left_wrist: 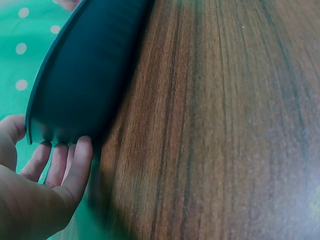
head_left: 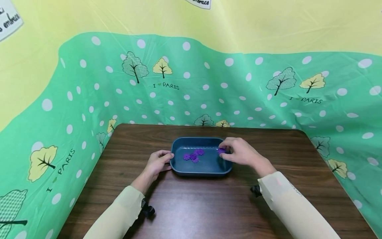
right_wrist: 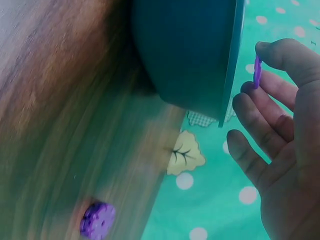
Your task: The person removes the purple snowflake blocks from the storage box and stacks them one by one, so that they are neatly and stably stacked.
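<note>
A dark blue rectangular tray [head_left: 194, 173] stands on the wooden table, with several flat purple notched discs [head_left: 194, 156] lying loosely grouped on its floor. My left hand [head_left: 158, 162] holds the tray's left end, thumb at the rim and fingertips [left_wrist: 84, 142] against the outer wall below. Over the right end of the tray, my right hand [head_left: 240, 152] pinches one thin purple disc [right_wrist: 257, 71] between thumb and fingers. That disc appears edge-on in the right wrist view, higher than the tray's rim.
A short stack of purple discs [right_wrist: 98, 221] rests on the table to the right of the tray; my right arm hides it in the head view. Behind the brown wooden table [head_left: 143, 132] hangs a green and yellow patterned cloth [head_left: 179, 106], which also runs along both sides.
</note>
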The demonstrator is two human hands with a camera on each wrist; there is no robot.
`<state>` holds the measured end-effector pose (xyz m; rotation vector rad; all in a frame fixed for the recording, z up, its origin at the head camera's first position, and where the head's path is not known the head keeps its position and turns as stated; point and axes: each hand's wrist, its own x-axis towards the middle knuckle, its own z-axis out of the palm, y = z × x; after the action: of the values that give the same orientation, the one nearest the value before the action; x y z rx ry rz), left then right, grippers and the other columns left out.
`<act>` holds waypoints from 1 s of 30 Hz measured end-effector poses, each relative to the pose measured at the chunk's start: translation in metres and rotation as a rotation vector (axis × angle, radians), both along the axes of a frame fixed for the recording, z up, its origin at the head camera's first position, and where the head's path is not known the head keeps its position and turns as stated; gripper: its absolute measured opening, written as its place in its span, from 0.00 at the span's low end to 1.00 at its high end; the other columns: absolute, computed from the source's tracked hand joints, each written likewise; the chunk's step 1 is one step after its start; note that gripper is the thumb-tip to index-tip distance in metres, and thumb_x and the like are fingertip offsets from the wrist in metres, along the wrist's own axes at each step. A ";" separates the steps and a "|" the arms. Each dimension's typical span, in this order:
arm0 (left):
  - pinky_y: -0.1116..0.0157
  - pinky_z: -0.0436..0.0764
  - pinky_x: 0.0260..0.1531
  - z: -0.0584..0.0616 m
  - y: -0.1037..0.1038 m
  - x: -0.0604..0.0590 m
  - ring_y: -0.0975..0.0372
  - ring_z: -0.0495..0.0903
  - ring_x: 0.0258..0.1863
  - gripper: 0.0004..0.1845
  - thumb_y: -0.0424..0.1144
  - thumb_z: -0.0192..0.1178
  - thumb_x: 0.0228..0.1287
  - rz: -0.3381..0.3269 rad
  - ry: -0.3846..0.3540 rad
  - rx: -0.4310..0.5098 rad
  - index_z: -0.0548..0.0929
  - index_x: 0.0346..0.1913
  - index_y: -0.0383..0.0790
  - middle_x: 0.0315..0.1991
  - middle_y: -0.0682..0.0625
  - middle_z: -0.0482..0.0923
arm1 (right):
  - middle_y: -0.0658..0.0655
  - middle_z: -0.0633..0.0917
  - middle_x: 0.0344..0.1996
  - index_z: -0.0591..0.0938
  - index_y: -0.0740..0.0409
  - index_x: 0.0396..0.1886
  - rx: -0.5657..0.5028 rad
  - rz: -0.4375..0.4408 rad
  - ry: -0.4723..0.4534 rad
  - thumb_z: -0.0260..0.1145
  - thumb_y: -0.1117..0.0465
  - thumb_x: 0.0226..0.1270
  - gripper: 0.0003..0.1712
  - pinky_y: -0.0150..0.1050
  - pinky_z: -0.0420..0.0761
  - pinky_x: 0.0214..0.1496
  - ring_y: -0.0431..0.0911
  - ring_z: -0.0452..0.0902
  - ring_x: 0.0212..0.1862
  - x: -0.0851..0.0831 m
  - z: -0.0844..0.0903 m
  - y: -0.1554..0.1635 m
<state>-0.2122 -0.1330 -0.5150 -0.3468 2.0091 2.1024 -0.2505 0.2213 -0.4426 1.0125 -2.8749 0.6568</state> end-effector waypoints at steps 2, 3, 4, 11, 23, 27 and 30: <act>0.58 0.87 0.36 0.000 0.000 0.000 0.54 0.83 0.41 0.19 0.39 0.67 0.59 -0.001 -0.003 0.004 0.81 0.52 0.35 0.45 0.41 0.81 | 0.44 0.83 0.35 0.86 0.49 0.41 -0.005 -0.007 -0.001 0.71 0.50 0.58 0.13 0.37 0.84 0.38 0.42 0.78 0.36 0.000 0.000 0.005; 0.59 0.87 0.36 0.001 0.000 0.001 0.54 0.83 0.41 0.19 0.39 0.67 0.59 -0.003 -0.002 0.004 0.81 0.52 0.35 0.45 0.41 0.81 | 0.44 0.83 0.35 0.86 0.49 0.41 -0.004 -0.009 0.002 0.71 0.50 0.58 0.13 0.38 0.83 0.38 0.41 0.78 0.36 0.000 0.000 0.007; 0.59 0.87 0.36 0.001 -0.001 0.001 0.55 0.83 0.41 0.20 0.40 0.67 0.59 -0.006 -0.002 0.001 0.81 0.52 0.35 0.45 0.41 0.81 | 0.44 0.83 0.35 0.86 0.49 0.41 -0.004 -0.013 0.004 0.71 0.50 0.58 0.13 0.38 0.84 0.38 0.41 0.78 0.36 0.001 0.000 0.010; 0.58 0.87 0.38 0.003 -0.002 0.002 0.54 0.83 0.43 0.21 0.41 0.67 0.59 -0.013 -0.011 0.003 0.80 0.54 0.35 0.48 0.39 0.80 | 0.45 0.84 0.38 0.85 0.49 0.43 -0.023 -0.048 -0.022 0.72 0.53 0.58 0.13 0.41 0.86 0.40 0.42 0.79 0.39 0.005 0.005 0.028; 0.58 0.87 0.39 0.004 -0.001 0.002 0.54 0.83 0.44 0.23 0.41 0.67 0.59 -0.020 -0.013 -0.003 0.80 0.55 0.34 0.49 0.38 0.80 | 0.47 0.85 0.37 0.85 0.51 0.42 -0.016 -0.145 0.041 0.72 0.55 0.58 0.12 0.41 0.83 0.37 0.42 0.79 0.38 0.011 -0.006 0.066; 0.58 0.87 0.38 0.005 -0.001 0.001 0.53 0.83 0.43 0.22 0.40 0.67 0.60 -0.018 -0.014 0.005 0.80 0.55 0.34 0.48 0.38 0.80 | 0.48 0.85 0.37 0.85 0.51 0.41 0.014 -0.194 0.022 0.72 0.54 0.58 0.13 0.42 0.83 0.40 0.45 0.80 0.39 0.012 -0.012 0.078; 0.58 0.87 0.38 0.005 -0.001 0.000 0.54 0.83 0.43 0.21 0.40 0.66 0.60 -0.017 -0.019 0.010 0.80 0.54 0.34 0.48 0.38 0.80 | 0.49 0.85 0.38 0.85 0.52 0.41 0.033 -0.230 -0.002 0.72 0.53 0.58 0.13 0.44 0.83 0.41 0.47 0.81 0.40 0.013 -0.017 0.087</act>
<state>-0.2122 -0.1341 -0.5100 -0.3450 1.9836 2.0900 -0.2374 0.3083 -0.4597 0.6690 -2.9497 0.5946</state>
